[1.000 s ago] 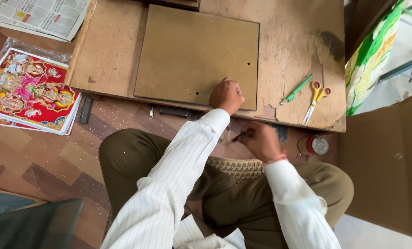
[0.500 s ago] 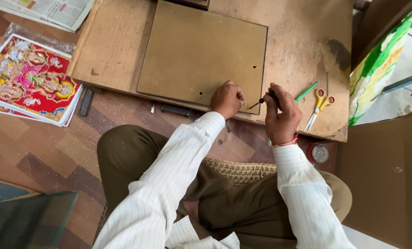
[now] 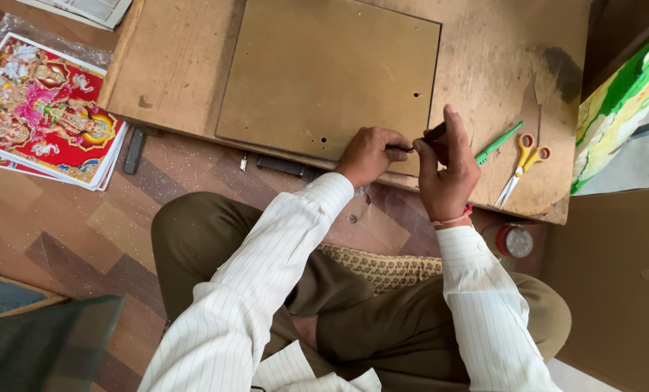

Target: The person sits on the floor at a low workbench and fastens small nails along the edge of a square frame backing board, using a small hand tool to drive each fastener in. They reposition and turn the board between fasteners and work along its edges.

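Left of the brown board [image 3: 324,72] lie colourful prints [image 3: 41,109]; at its near edge the left hand [image 3: 368,154] pinches a small dark tool [image 3: 432,134] with the right hand [image 3: 448,170]; scissors [image 3: 520,167] lie right

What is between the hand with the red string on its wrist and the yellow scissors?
A green pen lies between the right hand and the scissors, seen from the head camera.

Both arms reach forward in white striped sleeves, forearms converging. Left hand [image 3: 368,154]: knuckles up, fingers curled into a closed grip, thumb pressed to fingertips. Right hand [image 3: 446,168]: back toward the camera, fingers [image 3: 451,127] extended upward, thumb and forefinger pinched. The two hands meet at the fingertips.
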A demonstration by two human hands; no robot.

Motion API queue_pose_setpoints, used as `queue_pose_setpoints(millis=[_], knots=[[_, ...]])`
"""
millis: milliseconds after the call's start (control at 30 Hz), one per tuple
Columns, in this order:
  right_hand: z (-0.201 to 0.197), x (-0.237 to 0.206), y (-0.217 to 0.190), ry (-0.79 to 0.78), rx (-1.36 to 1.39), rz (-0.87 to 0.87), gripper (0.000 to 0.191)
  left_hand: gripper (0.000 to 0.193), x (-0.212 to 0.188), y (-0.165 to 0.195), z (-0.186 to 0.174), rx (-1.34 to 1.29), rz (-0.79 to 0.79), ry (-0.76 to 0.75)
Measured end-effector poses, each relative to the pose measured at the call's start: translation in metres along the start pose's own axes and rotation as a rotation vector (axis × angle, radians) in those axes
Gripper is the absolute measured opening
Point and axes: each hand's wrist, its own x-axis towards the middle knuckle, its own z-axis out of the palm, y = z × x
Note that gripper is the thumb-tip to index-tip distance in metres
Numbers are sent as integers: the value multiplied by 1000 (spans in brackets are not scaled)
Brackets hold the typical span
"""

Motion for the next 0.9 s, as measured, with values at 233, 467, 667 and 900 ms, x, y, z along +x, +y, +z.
queue_pose_setpoints(millis=[233, 467, 667, 900], knots=[[-5, 0, 11, -58, -57, -14, 56, 19, 1, -7, 11, 48, -48, -11], [-7, -4, 12, -81, 5, 17, 53, 18, -1, -14, 18, 3, 0, 1], [-7, -6, 13, -87, -33, 19, 52, 18, -3, -13, 22, 52, -49, -6], [-8, -8, 14, -80, -19, 2, 53, 19, -4, -18, 25, 26, -17, 6]])
